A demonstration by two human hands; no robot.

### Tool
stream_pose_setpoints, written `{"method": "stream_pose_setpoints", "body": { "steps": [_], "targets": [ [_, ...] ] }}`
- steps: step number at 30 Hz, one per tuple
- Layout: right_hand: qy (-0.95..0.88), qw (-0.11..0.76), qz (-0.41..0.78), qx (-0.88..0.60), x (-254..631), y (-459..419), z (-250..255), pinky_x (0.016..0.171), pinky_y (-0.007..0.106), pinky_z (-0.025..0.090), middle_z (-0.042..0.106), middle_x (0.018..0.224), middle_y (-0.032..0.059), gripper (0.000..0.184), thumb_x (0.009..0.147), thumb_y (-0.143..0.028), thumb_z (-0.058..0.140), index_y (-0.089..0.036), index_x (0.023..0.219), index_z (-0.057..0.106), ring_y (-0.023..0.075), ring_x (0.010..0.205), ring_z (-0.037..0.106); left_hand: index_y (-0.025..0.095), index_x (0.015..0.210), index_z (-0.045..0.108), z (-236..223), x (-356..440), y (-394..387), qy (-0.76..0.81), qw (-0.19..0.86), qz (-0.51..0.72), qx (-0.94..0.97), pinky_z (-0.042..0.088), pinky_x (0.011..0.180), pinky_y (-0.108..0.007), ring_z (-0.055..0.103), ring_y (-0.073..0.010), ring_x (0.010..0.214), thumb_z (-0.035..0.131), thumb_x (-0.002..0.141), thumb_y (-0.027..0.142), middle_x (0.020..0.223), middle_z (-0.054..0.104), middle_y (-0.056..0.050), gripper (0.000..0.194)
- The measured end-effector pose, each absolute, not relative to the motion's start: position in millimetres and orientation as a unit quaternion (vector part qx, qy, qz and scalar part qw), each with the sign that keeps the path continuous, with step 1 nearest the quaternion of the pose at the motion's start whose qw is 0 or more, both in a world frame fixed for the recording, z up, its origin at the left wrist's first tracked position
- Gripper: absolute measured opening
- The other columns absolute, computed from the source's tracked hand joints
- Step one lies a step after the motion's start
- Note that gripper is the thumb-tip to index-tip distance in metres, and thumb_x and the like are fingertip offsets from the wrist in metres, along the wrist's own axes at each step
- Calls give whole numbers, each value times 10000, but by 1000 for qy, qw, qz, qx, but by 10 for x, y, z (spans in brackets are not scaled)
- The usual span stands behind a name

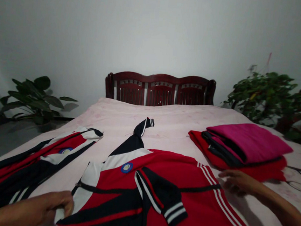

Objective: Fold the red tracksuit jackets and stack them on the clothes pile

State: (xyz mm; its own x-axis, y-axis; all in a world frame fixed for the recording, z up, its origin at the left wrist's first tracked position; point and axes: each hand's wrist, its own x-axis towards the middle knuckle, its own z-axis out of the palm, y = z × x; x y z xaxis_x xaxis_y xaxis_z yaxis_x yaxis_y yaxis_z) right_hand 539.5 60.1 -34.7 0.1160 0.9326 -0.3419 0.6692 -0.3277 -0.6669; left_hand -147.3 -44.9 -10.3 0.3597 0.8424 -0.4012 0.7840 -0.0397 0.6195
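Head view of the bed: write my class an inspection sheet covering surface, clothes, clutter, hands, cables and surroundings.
Surface: pale pink sheet, faintly patterned.
Clothes: red, navy and white jacket spread out, one sleeve toward the headboard, the other folded across it; similar garment at left.
Clutter: folded pile, magenta on top; apparently eyeglasses at the right edge.
Hands: left hand grips the jacket's left edge; right hand beside its white-striped edge, contact unclear.
Cables: nothing seen.
Surroundings: dark wooden headboard, pale wall, leafy plants on both sides.
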Motion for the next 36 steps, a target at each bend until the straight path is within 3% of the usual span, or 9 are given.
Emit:
{"method": "stream_pose_setpoints", "body": {
  "steps": [3,5,9,13,17,21,26,30,36],
  "targets": [
    [-594,217,271,-726,5163,1098,-277,708,327,556,744,1000,168,382,752,-389,543,-153,999,715,259,854,711,275,1005,730,114,-1363,-34,558,409,42,721,514,890,-313,654,-250,973,574,746,369,1019,736,-13,316],
    [-637,206,227,-708,4891,1347,-253,801,309,539,726,1110,162,374,784,-367,547,-151,1036,717,269,1000,686,227,981,720,78,-1253,327,606,332,126,712,506,923,-353,658,-274,1001,545,789,520,1034,735,-61,391],
    [-690,31,173,-703,4425,1541,-306,683,283,498,742,1010,111,310,778,-357,643,-186,1023,723,242,869,692,154,1114,688,-302,-1052,866,697,151,210,669,462,996,-403,609,-341,1177,606,693,588,1211,692,-157,611],
    [-713,-55,116,-689,4271,1599,-250,626,267,431,731,891,75,147,777,-280,640,-191,876,703,217,790,682,185,936,692,-565,-971,955,697,167,155,680,476,703,-300,685,-247,823,576,751,500,865,732,-70,384],
    [-708,-15,20,-706,4208,1852,91,737,324,442,689,1162,134,247,857,-248,556,-187,1068,669,291,1029,655,215,849,607,-425,-1053,963,695,108,191,685,397,597,-257,632,-173,648,411,888,399,696,655,8,272],
    [-678,88,-97,-723,3946,2156,402,839,401,461,637,1249,193,348,947,-258,443,-149,1223,626,332,1107,616,197,984,600,-185,-1150,1134,728,-42,168,664,454,728,-284,664,-213,859,338,959,365,919,692,-61,312],
    [-695,119,-95,-703,3576,2084,197,967,428,451,560,1384,217,499,953,-345,494,-114,1394,523,338,1226,550,106,1253,595,-252,-1048,1184,738,-113,120,655,480,942,-472,596,-357,1160,417,951,346,1253,618,-219,424],
    [-771,112,-54,-624,3566,1683,-369,1082,415,386,544,1442,181,503,971,-360,451,-135,1415,519,306,1306,514,132,1354,577,-569,-850,892,625,-33,135,768,361,1151,-461,468,-309,1373,406,989,393,1456,529,-182,480],
    [-752,85,9,-653,4044,1222,-754,1073,415,399,543,1459,153,497,955,-376,440,-180,1401,537,287,1325,515,202,1434,531,-812,-779,411,580,58,99,806,316,1187,-494,432,-297,1421,430,986,398,1534,481,-138,499]
  ]
}}
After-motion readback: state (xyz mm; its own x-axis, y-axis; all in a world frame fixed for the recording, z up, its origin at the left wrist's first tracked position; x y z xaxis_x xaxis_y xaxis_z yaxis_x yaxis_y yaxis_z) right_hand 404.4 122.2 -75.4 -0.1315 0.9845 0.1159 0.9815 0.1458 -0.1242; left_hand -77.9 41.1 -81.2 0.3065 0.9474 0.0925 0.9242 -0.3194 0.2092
